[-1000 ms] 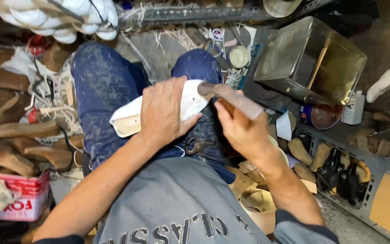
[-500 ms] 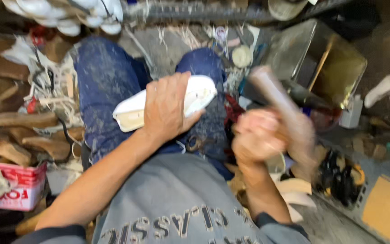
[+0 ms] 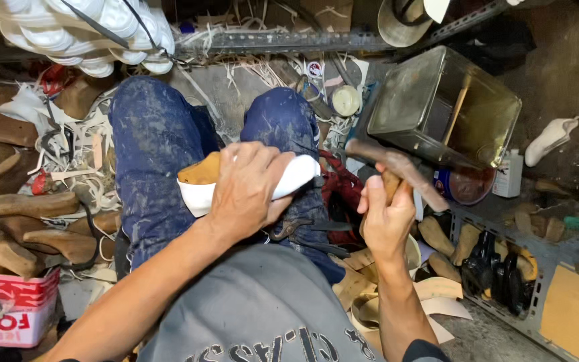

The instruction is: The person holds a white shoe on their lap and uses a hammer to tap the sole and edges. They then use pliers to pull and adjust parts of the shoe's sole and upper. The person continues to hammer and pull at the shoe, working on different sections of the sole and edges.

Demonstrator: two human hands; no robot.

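Your L hand (image 3: 248, 194) is clamped palm-down over a white shoe last (image 3: 289, 179), fingers wrapped round it, pinning it across your lap on the blue jeans (image 3: 149, 154). The last's mid section is hidden under the hand; only the white toe end at right and the heel end w/ a tan piece (image 3: 202, 170) at left show. Can't tell how the tan piece is fixed on.

Your R hand (image 3: 384, 218) is closed round the wooden handle of a hammer (image 3: 397, 171), just right of the last's toe, head end pointing up-left, not touching the last. The hammer head is blurred, shape hard to read.

Pincers (image 3: 303, 231) lie on your thigh below the L hand, partly covered. Further out: open metal tin (image 3: 437, 110) upper right, wooden lasts (image 3: 21, 204) piled at left, their ends cut off by the frame edge.

Vs 0.5 s ago: hammer has come back in close beside the toe, less smeared; L hand hasn't shifted.
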